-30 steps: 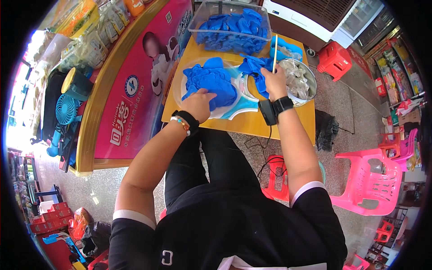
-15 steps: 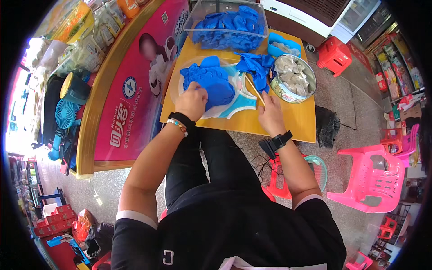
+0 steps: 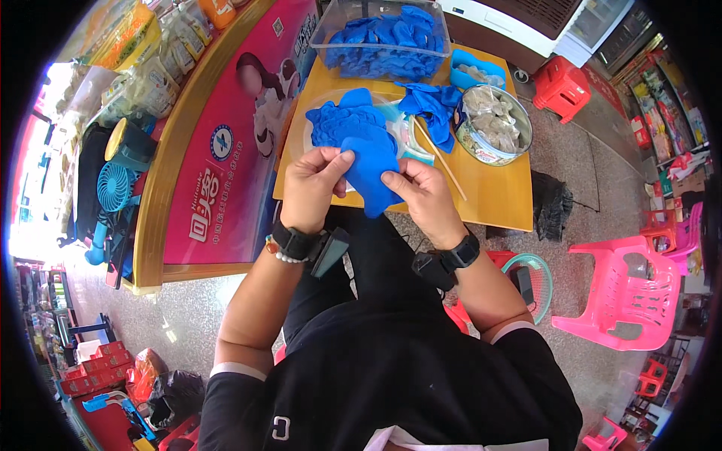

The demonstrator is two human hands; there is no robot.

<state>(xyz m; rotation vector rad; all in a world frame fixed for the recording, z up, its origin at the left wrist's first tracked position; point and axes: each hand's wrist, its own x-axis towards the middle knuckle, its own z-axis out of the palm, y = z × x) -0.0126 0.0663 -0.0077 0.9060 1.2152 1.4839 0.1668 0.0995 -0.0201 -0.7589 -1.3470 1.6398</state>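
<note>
Between my two hands, over the table's near edge, hangs a flat blue piece (image 3: 372, 174) with a rounded outline, which looks like cut fabric. My left hand (image 3: 310, 189) pinches its left edge between thumb and fingers. Its right edge is in the grip of my right hand (image 3: 427, 199), thumb on top. Just behind lies a stack of similar blue pieces (image 3: 342, 124) on a clear round sheet or tray. A thin wooden stick (image 3: 441, 159) rests slantwise on the table, right of the stack. Crumpled blue pieces (image 3: 432, 109) lie beyond the stick.
The yellow table (image 3: 492, 203) also bears a clear bin (image 3: 444, 56) of blue pieces, a small blue container (image 3: 481, 74) and a round tin (image 3: 481, 150) of greyish pieces. A pink-fronted counter (image 3: 218, 188) stands left. On the right are a pink chair (image 3: 628, 293) and red stool (image 3: 560, 90).
My right hand has let go of the stick, which now lies on the table. A blue piece has come off the stack toward me, and both hands now hold it.
</note>
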